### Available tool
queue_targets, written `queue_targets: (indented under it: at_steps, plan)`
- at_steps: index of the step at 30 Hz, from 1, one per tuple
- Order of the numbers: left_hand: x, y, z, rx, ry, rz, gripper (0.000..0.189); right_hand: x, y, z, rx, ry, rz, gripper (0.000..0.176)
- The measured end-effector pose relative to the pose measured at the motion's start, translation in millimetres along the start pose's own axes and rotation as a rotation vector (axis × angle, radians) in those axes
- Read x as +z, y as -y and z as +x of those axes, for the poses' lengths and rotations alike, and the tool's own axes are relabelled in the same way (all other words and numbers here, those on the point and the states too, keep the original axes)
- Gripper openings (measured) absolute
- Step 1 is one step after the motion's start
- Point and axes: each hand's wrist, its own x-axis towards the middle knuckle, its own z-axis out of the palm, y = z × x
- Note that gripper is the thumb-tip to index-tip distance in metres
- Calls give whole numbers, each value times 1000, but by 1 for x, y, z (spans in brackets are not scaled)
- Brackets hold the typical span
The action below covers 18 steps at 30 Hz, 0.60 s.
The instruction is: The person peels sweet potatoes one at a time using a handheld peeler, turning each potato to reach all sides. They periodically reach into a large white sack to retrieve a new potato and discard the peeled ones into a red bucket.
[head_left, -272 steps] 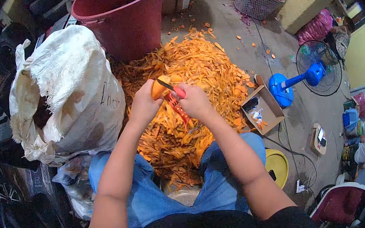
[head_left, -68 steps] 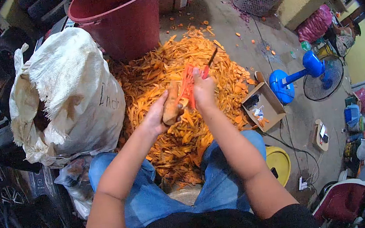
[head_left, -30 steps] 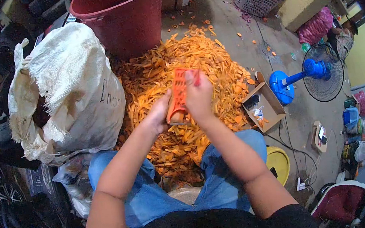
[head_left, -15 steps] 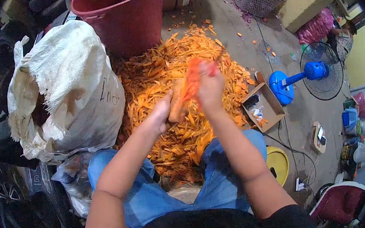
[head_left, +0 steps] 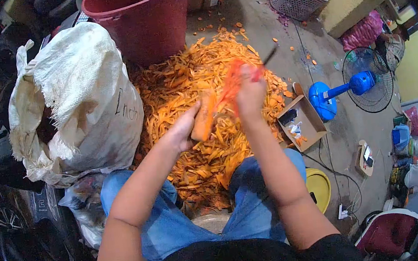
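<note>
My left hand is closed around a thick carrot, held nearly upright in the picture above the heap of orange peelings. Just right of it, my right hand grips a red tool that is smeared by motion, with a dark thin end pointing up and right. A gap shows between the tool and the carrot. The fingertips of my right hand are blurred.
A white sack stands at the left, a dark red tub behind the heap. To the right are a cardboard box, a blue fan, cables and a yellow lid. A person is far right.
My right hand and the red tool have moved up and to the right, away from the carrot. More of the carrot's orange side shows, and my left hand has barely moved.
</note>
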Motion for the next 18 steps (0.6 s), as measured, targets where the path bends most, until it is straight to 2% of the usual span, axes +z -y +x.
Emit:
queue_targets:
  at_steps: [1,2,4,5,6,7,8,10,11,13,14,15,16,18]
  plan:
    - [0,0,3,21,-38,-69,36,5,0,-12,-53,67,-159,23]
    - [4,-1,4,41,-88,-96,38,9,0,-24,-53,66,-159,23]
    - [8,1,3,71,-88,-55,38,15,-1,-41,-189,254,-333,23]
    - [8,3,1,103,-88,-17,38,14,-3,-38,-188,254,-333,23]
    - [4,6,0,103,-88,-19,38,13,-6,-32,-214,205,-371,23]
    - [-3,11,0,13,-4,51,38,11,-10,-22,-240,153,-409,24]
    - [-7,14,0,-77,82,122,38,7,-14,-3,-261,15,-346,24]
    - [10,9,-16,-90,64,178,37,-13,-22,30,-83,-124,-272,29]
    - [18,6,-23,-97,39,233,37,-22,-28,38,-80,-126,-276,29]
    - [16,4,-20,-70,57,219,39,-27,-30,45,24,-274,-320,23]
    - [6,3,-12,-86,81,118,39,-26,-32,44,22,-273,-319,23]
    - [0,2,-7,-103,105,14,40,-19,-25,34,-10,-181,-141,23]
    - [3,1,-5,-75,6,-19,36,-11,-19,23,-39,-87,37,22]
    - [-9,5,8,-45,-19,-30,35,4,-7,-5,-170,53,-54,19]
